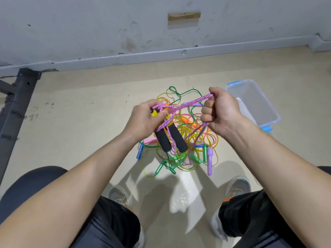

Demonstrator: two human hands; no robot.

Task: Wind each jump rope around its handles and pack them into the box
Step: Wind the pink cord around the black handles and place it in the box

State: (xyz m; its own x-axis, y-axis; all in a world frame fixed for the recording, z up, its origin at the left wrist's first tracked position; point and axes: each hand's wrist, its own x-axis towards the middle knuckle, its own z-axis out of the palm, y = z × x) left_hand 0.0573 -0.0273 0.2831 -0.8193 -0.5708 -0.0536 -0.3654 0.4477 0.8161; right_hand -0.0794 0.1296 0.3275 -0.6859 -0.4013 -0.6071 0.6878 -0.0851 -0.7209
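The left hand [143,119] grips two black foam handles [162,141], ends pointing down; the braided purple rope [189,104] stretches rightward to the right hand [220,110], fisted around it.

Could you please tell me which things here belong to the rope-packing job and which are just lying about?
Job: purple rope, black handles, left hand, right hand, tangled rope pile, clear box.
Lying about: black metal frame, wall patch.
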